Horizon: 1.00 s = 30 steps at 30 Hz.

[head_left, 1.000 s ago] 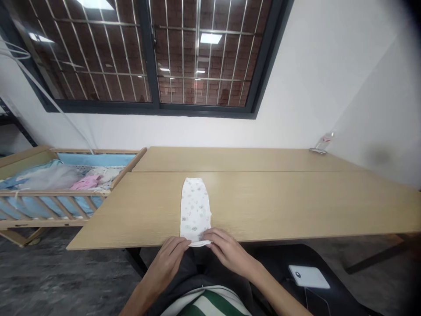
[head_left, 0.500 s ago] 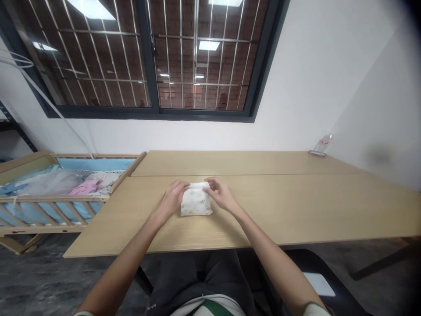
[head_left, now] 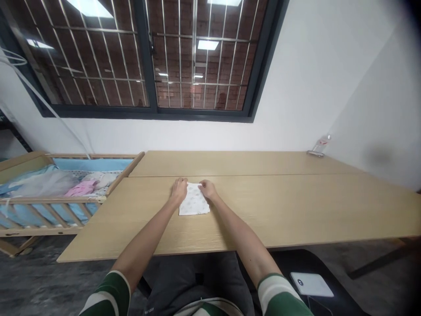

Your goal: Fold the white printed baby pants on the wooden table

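A small folded white cloth with a faint grey print rests on the wooden table in front of me. My left hand is closed at its far left corner, fingers pinched along the edge. At the far right corner, my right hand grips the cloth between thumb and fingers. The near edge lies free of both hands. My fingertips partly cover the two far corners.
The light wooden table spans the front, with a seam across it. A clear bottle stands at the back right. To the left is a crib with bedding; a white phone lies on a black seat at lower right.
Both hands have shifted slightly left and closed on the cloth's far corners. The cloth's far part looks narrower, and the rolled-looking far edge and small dark marking no longer show.
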Each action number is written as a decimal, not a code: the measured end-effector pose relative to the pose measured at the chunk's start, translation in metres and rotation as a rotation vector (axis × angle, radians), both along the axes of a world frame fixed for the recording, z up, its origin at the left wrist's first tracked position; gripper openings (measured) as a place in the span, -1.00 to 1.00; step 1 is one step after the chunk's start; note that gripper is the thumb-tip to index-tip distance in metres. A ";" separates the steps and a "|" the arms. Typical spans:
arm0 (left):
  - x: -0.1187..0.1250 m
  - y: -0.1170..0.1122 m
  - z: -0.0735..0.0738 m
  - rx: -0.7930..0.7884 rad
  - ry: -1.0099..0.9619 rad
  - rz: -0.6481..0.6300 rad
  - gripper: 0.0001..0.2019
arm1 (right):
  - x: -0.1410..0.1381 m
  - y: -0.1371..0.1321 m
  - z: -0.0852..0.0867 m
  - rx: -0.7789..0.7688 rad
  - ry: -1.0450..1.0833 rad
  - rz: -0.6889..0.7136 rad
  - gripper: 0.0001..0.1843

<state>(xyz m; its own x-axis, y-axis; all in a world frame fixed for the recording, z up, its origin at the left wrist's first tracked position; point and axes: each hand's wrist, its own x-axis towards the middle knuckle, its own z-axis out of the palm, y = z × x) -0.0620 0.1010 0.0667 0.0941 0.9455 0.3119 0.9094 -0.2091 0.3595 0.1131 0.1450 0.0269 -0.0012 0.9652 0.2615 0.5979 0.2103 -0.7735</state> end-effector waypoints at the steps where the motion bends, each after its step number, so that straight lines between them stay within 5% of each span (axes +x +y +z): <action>1: 0.003 -0.011 -0.001 0.014 0.018 0.012 -0.73 | 0.000 0.000 -0.001 0.005 -0.010 -0.006 -0.72; 5: 0.017 -0.080 -0.016 0.056 0.076 -0.019 -0.56 | 0.000 -0.014 0.007 0.081 -0.048 0.002 -0.49; 9: 0.028 -0.149 -0.045 0.090 0.150 -0.024 -0.40 | -0.012 -0.054 0.025 0.256 -0.237 0.383 -0.39; 13: 0.032 -0.175 -0.063 0.127 0.179 0.000 -0.42 | -0.032 -0.105 0.035 0.228 -0.400 0.806 -0.38; 16: 0.028 -0.180 -0.065 0.132 0.174 0.006 -0.48 | -0.041 -0.129 0.032 0.155 -0.418 0.982 -0.40; 21: 0.020 -0.190 -0.068 0.209 0.194 0.027 -0.52 | -0.036 -0.124 0.018 0.007 -0.488 0.948 -0.39; 30: 0.019 -0.191 -0.067 0.212 0.214 0.045 -0.53 | -0.024 -0.049 0.003 0.043 -0.672 0.755 -0.33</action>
